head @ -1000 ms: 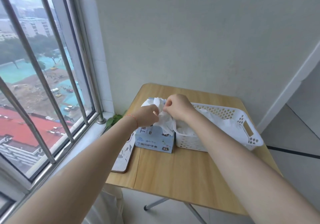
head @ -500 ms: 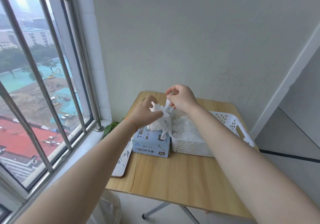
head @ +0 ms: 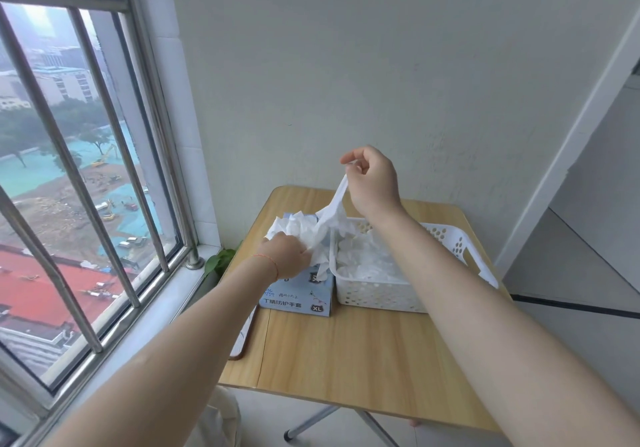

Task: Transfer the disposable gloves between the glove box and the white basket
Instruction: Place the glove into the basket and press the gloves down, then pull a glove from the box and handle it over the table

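Two containers sit side by side on the wooden folding table (head: 363, 353) in the lower centre of the frame: the white perforated basket (head: 384, 294) to the right and the pale blue glove box (head: 298, 299) touching it on the left. We see the basket already holding a heap of white disposable gloves (head: 367, 261), while a crumpled mass of gloves (head: 294, 228) bulges from the top of the box. We judge the transfer to be partly done; which way the gloves are travelling cannot be settled from this view, and gloves remain in both containers.

Above the seam between box and basket, the right hand (head: 372, 180) is raised at frame centre, its thumb and forefinger pinching the tip of one stretched glove (head: 334, 211), whose lower end trails into the mass at the box top. The left hand (head: 287, 256), lower and left of it, has its fingers curled into the gloves over the box, apparently holding them down. We judge that separating this single glove is the step in hand.
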`<action>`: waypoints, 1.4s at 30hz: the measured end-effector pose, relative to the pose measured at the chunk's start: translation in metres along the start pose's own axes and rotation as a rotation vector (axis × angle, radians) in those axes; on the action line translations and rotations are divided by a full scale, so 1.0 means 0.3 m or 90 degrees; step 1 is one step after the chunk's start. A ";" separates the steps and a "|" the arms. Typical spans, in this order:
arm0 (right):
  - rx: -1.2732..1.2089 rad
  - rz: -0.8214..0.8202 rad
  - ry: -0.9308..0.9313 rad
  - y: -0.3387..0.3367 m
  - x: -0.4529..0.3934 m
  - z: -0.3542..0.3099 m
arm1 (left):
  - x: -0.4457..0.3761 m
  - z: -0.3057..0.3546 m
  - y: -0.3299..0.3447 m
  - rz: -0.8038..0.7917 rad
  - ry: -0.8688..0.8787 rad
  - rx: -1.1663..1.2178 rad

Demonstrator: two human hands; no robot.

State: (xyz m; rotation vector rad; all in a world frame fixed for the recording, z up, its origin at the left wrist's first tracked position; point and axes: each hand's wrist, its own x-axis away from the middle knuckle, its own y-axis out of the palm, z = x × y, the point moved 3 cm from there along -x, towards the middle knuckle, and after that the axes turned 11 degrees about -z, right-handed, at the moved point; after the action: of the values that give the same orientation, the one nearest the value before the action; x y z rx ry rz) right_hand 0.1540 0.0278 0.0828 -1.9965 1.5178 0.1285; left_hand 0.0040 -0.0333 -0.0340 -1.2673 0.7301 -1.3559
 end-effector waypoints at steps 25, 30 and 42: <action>0.269 -0.280 0.091 0.035 0.019 0.135 | -0.005 0.087 -0.179 0.215 0.156 0.313; 0.191 -0.156 0.067 0.034 0.000 0.131 | -0.033 0.021 -0.074 0.045 0.071 0.193; -0.138 -0.116 0.146 -0.030 0.002 0.067 | -0.079 0.028 0.013 -0.076 -0.015 -0.124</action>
State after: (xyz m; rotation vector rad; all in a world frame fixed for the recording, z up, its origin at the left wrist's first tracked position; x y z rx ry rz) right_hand 0.1679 0.0390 0.0702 -2.3808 1.5037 -0.0114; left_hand 0.0094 -0.0096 -0.0421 -1.4988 0.7953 -1.3889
